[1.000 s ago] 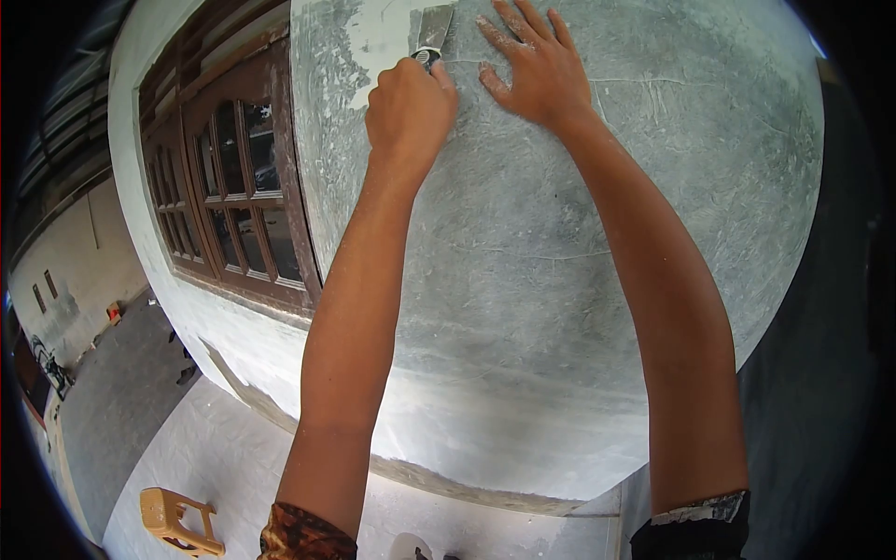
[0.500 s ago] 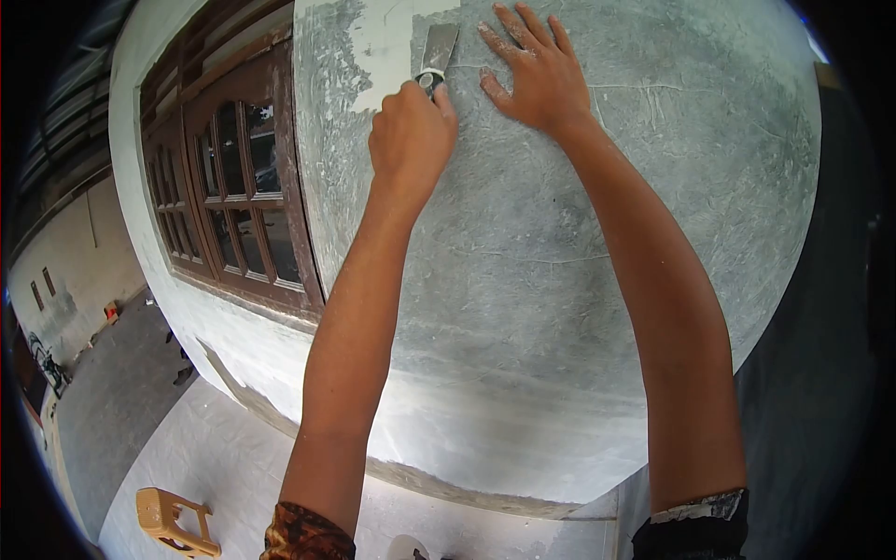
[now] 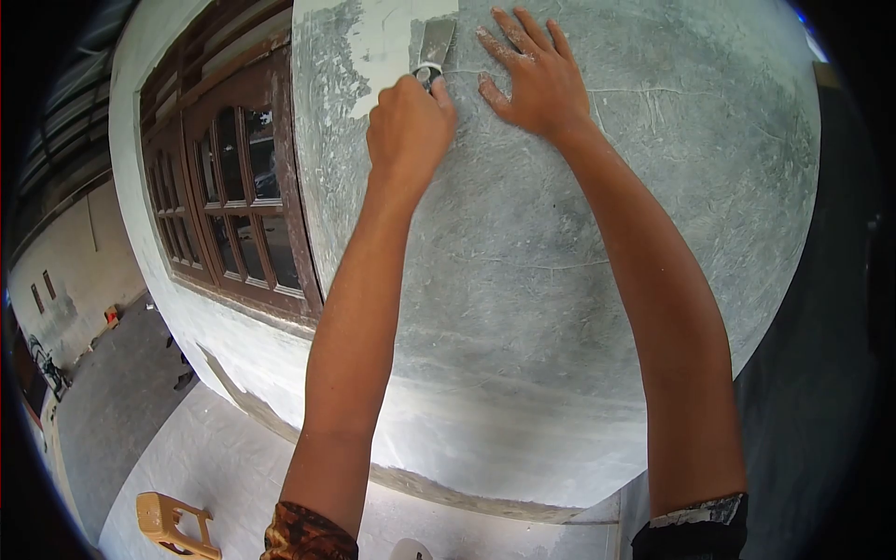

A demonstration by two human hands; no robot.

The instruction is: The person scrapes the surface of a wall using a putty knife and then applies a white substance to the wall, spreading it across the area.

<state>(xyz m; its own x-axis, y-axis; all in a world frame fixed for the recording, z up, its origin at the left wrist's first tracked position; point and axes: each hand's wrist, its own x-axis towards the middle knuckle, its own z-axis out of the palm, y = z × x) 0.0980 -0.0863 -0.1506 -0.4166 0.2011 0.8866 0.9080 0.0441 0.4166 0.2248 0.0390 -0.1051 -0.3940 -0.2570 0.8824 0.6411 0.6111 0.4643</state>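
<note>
Left hand (image 3: 409, 126) grips a putty knife (image 3: 432, 45) against the wall (image 3: 560, 280), just left of the right hand (image 3: 532, 79) — pressed flat on it. Window (image 3: 233, 196) sits left; stool (image 3: 173, 525) on the floor below — far left.

Rough matt plaster wall (image 3: 579, 233), dull metal scraper blade (image 3: 434, 42), wooden window frame (image 3: 289, 187)

You are standing outside a house under renovation. A rough grey plastered wall (image 3: 560, 280) fills your view, part-covered with a white putty patch (image 3: 387, 37). Beside it sits a brown wooden window (image 3: 233, 187) with small panes, and below lie a concrete yard (image 3: 121, 401) and a yellow plastic stool (image 3: 177, 525).
</note>
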